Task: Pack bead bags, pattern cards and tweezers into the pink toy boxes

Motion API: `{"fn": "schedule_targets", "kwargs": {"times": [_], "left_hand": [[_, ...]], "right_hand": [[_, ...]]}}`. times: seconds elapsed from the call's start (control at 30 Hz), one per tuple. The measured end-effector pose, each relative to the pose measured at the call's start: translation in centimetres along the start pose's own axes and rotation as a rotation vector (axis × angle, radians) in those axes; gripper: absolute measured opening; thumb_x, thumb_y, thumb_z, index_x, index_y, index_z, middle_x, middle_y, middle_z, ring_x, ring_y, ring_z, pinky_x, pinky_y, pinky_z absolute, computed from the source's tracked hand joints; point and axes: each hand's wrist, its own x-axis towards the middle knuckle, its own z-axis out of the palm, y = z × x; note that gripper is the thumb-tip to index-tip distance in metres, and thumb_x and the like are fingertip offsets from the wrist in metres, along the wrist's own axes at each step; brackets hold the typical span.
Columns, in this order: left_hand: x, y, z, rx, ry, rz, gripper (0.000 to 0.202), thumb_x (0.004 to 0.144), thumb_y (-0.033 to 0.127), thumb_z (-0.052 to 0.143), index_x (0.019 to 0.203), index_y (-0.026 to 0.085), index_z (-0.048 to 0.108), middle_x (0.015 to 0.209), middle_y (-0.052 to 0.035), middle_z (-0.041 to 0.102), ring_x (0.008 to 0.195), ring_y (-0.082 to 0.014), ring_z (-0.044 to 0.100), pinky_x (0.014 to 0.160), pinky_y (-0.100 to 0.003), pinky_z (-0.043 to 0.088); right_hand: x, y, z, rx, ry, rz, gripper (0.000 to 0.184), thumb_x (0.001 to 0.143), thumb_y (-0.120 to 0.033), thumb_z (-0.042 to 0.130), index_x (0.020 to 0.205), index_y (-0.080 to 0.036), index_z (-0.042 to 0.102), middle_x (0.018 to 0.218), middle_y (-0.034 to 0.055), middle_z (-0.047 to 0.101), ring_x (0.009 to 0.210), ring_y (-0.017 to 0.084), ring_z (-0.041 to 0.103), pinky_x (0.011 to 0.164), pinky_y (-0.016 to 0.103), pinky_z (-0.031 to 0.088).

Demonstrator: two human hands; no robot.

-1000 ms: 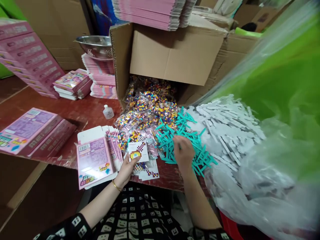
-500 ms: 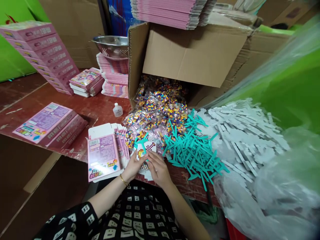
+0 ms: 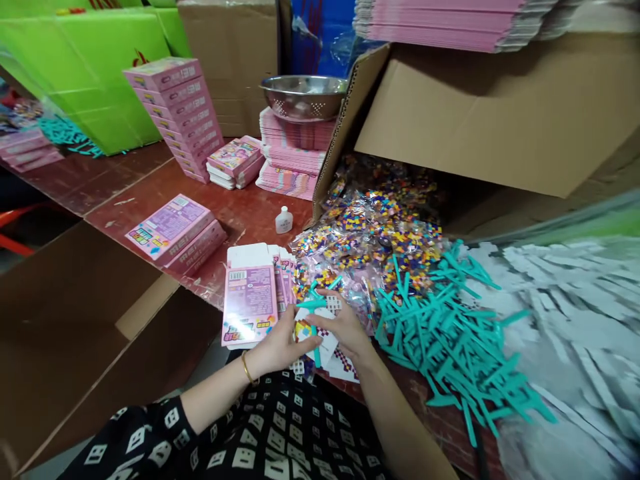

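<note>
My left hand (image 3: 283,343) and my right hand (image 3: 350,327) close from both sides on one small bundle above the table's front edge. In it are a teal T-shaped plastic tool (image 3: 313,304), white cards (image 3: 326,345) with coloured pixel patterns and a white gridded piece (image 3: 333,303). Both thumbs press on the front, close to the tool's stem; the fingers behind are partly hidden. More patterned paper (image 3: 344,368) hangs below my right hand. Left of my hands lies a pink printed box (image 3: 250,300) with an open white flap, on more boxes.
Clear bags of coloured beads (image 3: 370,227) spill from a cardboard carton (image 3: 460,120). A teal tool heap (image 3: 450,333) and white strips (image 3: 565,287) lie right. A small bottle (image 3: 284,221), stacked pink boxes (image 3: 183,120) and a metal colander (image 3: 305,97) stand farther back.
The view has turned left, so things sit farther right. My hands have moved apart somewhat around the bundle, and the teal tool's head now lies more level across the cards.
</note>
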Motion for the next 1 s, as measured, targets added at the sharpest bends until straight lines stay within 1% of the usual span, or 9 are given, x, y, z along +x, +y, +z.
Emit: {"fn": "schedule_targets", "kwargs": {"times": [0.13,0.27,0.37,0.5,0.63,0.73,0.8,0.9,1.0], "left_hand": [[-2.2,-1.7,-4.1,0.127,0.305,0.040,0.081,0.080,0.048,0.071,0.141,0.018,0.026,0.135,-0.0169,0.046,0.125,-0.0308,0.048,0.106,-0.050,0.040],[-3.4,-6.0,-8.2,0.493,0.750,0.034,0.102,0.071,0.062,0.074,0.145,0.011,0.025,0.145,-0.0233,0.032,0.137,-0.0413,0.030,0.113,-0.061,0.024],[-3.4,-9.4,-8.6,0.530,0.736,0.020,0.106,0.068,0.065,0.074,0.145,0.010,0.026,0.143,-0.0251,0.035,0.136,-0.0431,0.032,0.112,-0.062,0.027],[-3.0,-11.4,-7.3,0.457,0.759,0.048,0.105,0.068,0.062,0.076,0.145,0.012,0.026,0.145,-0.0238,0.035,0.137,-0.0416,0.033,0.113,-0.060,0.026],[-3.4,-10.5,-7.1,0.324,0.781,0.024,0.111,0.060,0.058,0.084,0.144,0.012,0.029,0.143,-0.0234,0.040,0.136,-0.0414,0.035,0.112,-0.060,0.029],[-4.9,-8.3,-7.5,0.106,0.720,-0.025,0.089,0.059,0.055,0.086,0.128,0.014,0.050,0.121,-0.0170,0.061,0.114,-0.0372,0.058,0.099,-0.053,0.047],[-6.3,-6.4,-7.6,0.006,0.606,-0.002,0.063,0.060,0.053,0.086,0.105,0.015,0.064,0.095,-0.0102,0.069,0.087,-0.0309,0.067,0.082,-0.044,0.056],[-7.7,-3.8,-7.4,0.008,0.512,0.148,0.051,0.052,0.049,0.091,0.086,0.017,0.069,0.079,-0.0061,0.070,0.070,-0.0255,0.065,0.068,-0.036,0.057],[-7.7,-2.1,-6.9,0.004,0.426,0.242,0.057,0.045,0.046,0.095,0.087,0.017,0.069,0.073,-0.0043,0.070,0.063,-0.0231,0.063,0.060,-0.032,0.054]], "right_hand": [[3.6,-0.6,2.9,0.055,-0.042,-0.019,0.066,0.037,-0.025,0.094,0.093,-0.020,0.058,0.074,-0.0026,0.070,0.067,0.018,0.067,0.067,0.032,0.056],[11.4,-3.9,7.3,0.187,0.128,-0.424,0.063,0.042,-0.032,0.092,0.093,-0.021,0.056,0.087,-0.0008,0.071,0.079,0.019,0.069,0.076,0.035,0.058],[17.0,-5.8,11.1,-0.076,0.156,-0.668,0.062,0.047,-0.036,0.088,0.097,-0.016,0.058,0.096,0.0028,0.072,0.087,0.015,0.067,0.080,0.028,0.055],[19.2,-6.0,14.0,-0.402,-0.206,-0.595,0.065,0.063,-0.052,0.064,0.102,-0.001,0.060,0.081,-0.0013,0.071,0.073,0.006,0.066,0.066,0.016,0.048],[15.8,-5.6,13.9,-0.496,-0.513,-0.499,0.067,0.071,-0.056,0.043,0.093,0.004,0.063,0.070,-0.0071,0.068,0.064,0.002,0.065,0.061,0.014,0.043],[10.3,-6.5,11.7,-0.466,-0.627,-0.493,0.061,0.071,-0.059,0.055,0.097,-0.005,0.065,0.075,-0.0056,0.071,0.068,0.007,0.069,0.062,0.016,0.050],[5.5,-7.6,9.5,-0.411,-0.503,-0.645,0.052,0.064,-0.051,0.077,0.100,-0.015,0.066,0.083,-0.0022,0.074,0.071,0.012,0.071,0.060,0.020,0.056],[-1.5,-8.8,6.5,-0.375,-0.063,-0.997,0.048,0.065,-0.032,0.087,0.106,-0.025,0.064,0.094,0.0020,0.074,0.079,0.019,0.073,0.066,0.032,0.063],[-6.2,-8.7,5.3,-0.420,-0.020,-1.161,0.059,0.067,-0.019,0.086,0.117,-0.035,0.057,0.096,0.0000,0.074,0.083,0.023,0.073,0.070,0.039,0.064]]}}
